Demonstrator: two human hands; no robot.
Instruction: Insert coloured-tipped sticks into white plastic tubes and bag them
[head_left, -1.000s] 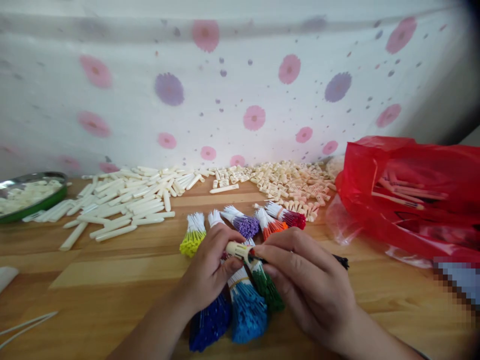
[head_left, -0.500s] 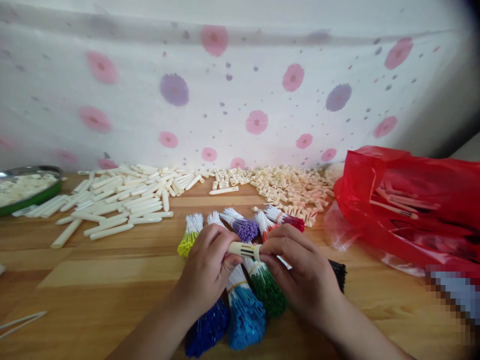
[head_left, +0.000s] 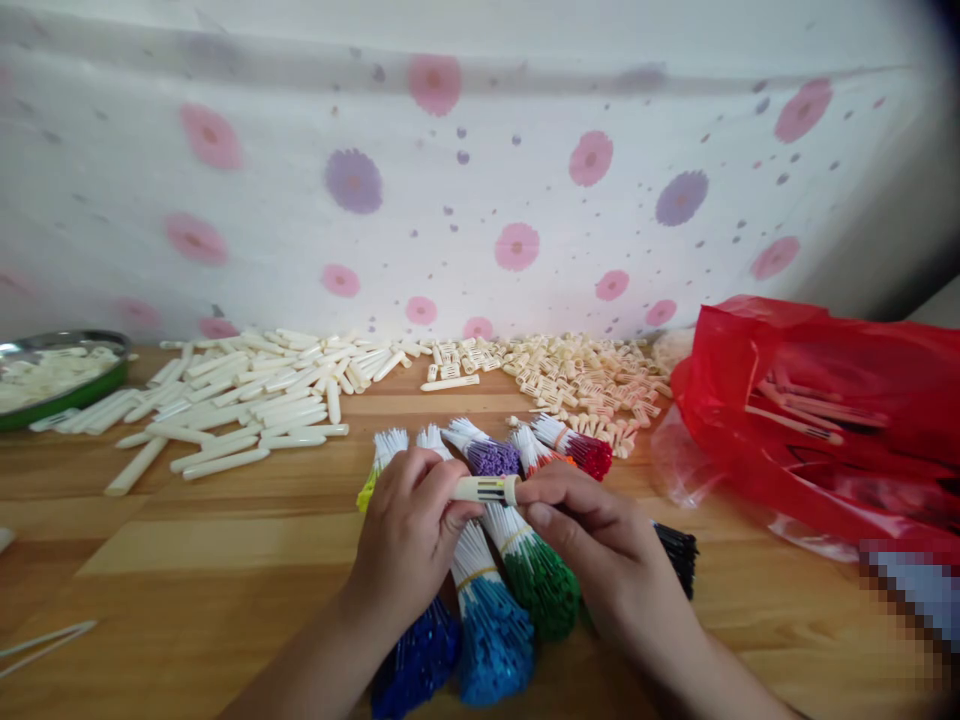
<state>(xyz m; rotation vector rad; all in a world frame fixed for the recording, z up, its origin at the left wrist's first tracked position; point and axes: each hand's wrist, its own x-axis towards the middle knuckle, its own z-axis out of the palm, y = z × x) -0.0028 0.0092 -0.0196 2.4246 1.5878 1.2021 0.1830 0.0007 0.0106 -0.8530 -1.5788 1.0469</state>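
Note:
Between the thumb and fingers of my left hand (head_left: 412, 525) is a cream multicolour pen barrel (head_left: 484, 489), lying nearly level, with dark and yellow marks in its side slots. My right hand (head_left: 611, 540) is pinched at the barrel's right end; anything small between those fingertips is hidden. Beneath my hands lie bundles of white-stemmed pen refills: dark blue (head_left: 416, 660), light blue (head_left: 491, 630), green (head_left: 540, 575) and black (head_left: 677, 555). Farther back are yellow (head_left: 371, 485), purple (head_left: 491, 452), orange (head_left: 536, 455) and red (head_left: 585, 450) ones.
Many cream pen tubes (head_left: 255, 400) are heaped at the back left, beside a green-sided bowl (head_left: 97, 385) of pale parts. Small slotted cream pieces (head_left: 577, 370) spread over the back right. A red plastic bag (head_left: 810, 350) containing pens lies at the right.
My right fingers have shifted slightly at the pen barrel's end, leaving its rim more exposed. My left hand keeps its hold.

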